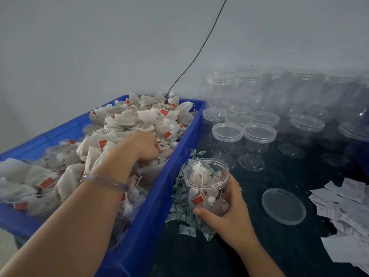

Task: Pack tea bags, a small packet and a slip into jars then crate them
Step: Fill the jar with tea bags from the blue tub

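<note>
A blue crate (175, 162) on the left is heaped with white tea bags (123, 120) bearing red tags. My left hand (145, 145) reaches into the heap with its fingers curled down among the bags. My right hand (225, 214) grips an open clear jar (206, 182), tilted slightly, with several tea bags inside. Small green-and-white packets (180, 194) lie scattered beside the crate under the jar. A loose clear lid (283, 205) lies flat to the right of the jar. White paper slips (347, 206) are piled at the right edge.
Many lidded empty clear jars (257, 134) stand in rows, some stacked, at the back right on the dark table (279, 252). A black cable (199, 50) runs down the grey wall behind the crate.
</note>
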### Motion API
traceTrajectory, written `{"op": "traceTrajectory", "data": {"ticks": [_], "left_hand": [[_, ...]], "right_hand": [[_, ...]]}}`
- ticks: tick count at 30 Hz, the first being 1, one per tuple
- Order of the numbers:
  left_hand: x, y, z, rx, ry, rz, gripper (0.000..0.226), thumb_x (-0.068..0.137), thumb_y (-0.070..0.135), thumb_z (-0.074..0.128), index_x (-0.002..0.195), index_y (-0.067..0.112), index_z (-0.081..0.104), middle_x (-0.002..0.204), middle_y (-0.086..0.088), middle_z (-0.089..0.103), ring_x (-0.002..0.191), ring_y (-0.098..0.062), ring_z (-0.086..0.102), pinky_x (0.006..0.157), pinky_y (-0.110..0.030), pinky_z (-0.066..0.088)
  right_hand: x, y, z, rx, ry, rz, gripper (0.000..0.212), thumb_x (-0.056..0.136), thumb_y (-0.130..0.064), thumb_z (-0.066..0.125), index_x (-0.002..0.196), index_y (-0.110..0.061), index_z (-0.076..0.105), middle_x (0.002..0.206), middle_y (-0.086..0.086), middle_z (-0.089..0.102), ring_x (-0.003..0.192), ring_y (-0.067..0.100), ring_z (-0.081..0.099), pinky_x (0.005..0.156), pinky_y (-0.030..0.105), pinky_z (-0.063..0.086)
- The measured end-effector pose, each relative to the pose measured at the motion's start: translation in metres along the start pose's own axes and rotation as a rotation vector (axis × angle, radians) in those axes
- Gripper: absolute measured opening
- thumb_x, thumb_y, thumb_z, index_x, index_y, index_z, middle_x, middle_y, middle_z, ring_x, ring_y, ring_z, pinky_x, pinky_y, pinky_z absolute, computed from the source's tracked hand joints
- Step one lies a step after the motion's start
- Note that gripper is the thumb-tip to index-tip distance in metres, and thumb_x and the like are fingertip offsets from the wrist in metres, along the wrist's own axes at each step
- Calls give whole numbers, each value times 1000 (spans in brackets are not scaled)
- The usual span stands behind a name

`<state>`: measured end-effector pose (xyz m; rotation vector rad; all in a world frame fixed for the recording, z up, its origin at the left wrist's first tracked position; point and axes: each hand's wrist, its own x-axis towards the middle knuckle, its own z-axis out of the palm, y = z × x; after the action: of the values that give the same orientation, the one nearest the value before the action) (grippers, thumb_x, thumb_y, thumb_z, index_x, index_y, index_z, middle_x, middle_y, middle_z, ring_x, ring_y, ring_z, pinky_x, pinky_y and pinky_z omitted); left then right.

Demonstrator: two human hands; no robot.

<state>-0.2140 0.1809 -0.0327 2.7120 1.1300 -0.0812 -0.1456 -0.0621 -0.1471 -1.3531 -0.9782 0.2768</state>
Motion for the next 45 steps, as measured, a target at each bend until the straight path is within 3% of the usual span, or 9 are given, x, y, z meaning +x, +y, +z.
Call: {"op": "traceTrajectory", "data": {"ticks": [6, 11, 18, 24, 30, 33, 38, 42, 45], "left_hand": [[-2, 1, -6, -148, 139, 58, 22, 88, 9, 66, 74, 25, 63, 85, 10, 60, 76, -4, 55, 64, -20, 40], [-11, 1, -17, -475, 285, 173, 16, 93, 15, 61, 82, 27, 59, 94, 8, 64, 86, -7, 60, 74, -24, 45], [-21, 10, -24, -919, 414, 215, 18, 89, 16, 68, 84, 33, 64, 85, 16, 71, 77, 4, 68, 63, -9, 47], [-25, 21, -21, -1080, 399, 268, 12, 89, 16, 67, 90, 28, 68, 85, 13, 75, 90, -13, 71, 79, -30, 57], [-34, 32, -20, -1079, 417, 336, 16, 89, 16, 68, 89, 32, 67, 84, 18, 74, 86, 1, 69, 81, -21, 50], [-48, 52, -22, -1203, 374, 505, 17, 88, 6, 65, 89, 23, 67, 84, 6, 76, 88, -9, 72, 89, -29, 53], [-68, 79, -26, -1524, 215, 779, 11, 78, 8, 68, 84, 17, 68, 81, 1, 76, 83, -12, 72, 79, -23, 57], [-70, 86, -17, -1377, 222, 752, 14, 82, 0, 62, 88, 12, 63, 77, 5, 75, 79, -7, 72, 74, -17, 54], [-69, 87, -12, -1272, 218, 738, 21, 88, -5, 59, 87, 15, 64, 77, 7, 75, 80, -6, 72, 76, -16, 53]], "right_hand": [[0, 1, 0, -5, 2, 12, 87, 57, -38, 87, 129, -58, 43, 129, -22, 59, 120, 0, 56, 91, 8, 44], [-1, 1, 0, -6, 2, 13, 86, 58, -38, 87, 129, -58, 43, 129, -23, 58, 120, 0, 56, 90, 8, 44], [-1, 1, 1, -5, 4, 11, 85, 57, -39, 87, 127, -61, 43, 129, -24, 58, 120, 1, 56, 91, 9, 45], [0, -1, 1, -8, 7, 7, 84, 58, -38, 86, 125, -64, 43, 129, -27, 57, 120, -1, 56, 91, 8, 44], [0, 0, 1, -2, 5, 7, 84, 59, -37, 87, 127, -61, 43, 129, -25, 58, 120, 0, 57, 91, 9, 45], [1, 0, 1, 1, 1, 1, 84, 59, -35, 87, 127, -61, 43, 128, -24, 59, 118, -1, 57, 89, 8, 45], [1, 0, 1, 5, -1, 8, 84, 61, -32, 87, 127, -61, 43, 126, -25, 59, 117, -2, 58, 89, 9, 46], [0, 2, 1, 37, 5, 33, 80, 59, -35, 87, 129, -41, 49, 121, -17, 64, 113, 4, 62, 86, 16, 50], [1, 0, 2, 20, 12, 5, 84, 60, -32, 86, 128, -56, 44, 123, -27, 59, 113, -1, 60, 85, 10, 48]]}}
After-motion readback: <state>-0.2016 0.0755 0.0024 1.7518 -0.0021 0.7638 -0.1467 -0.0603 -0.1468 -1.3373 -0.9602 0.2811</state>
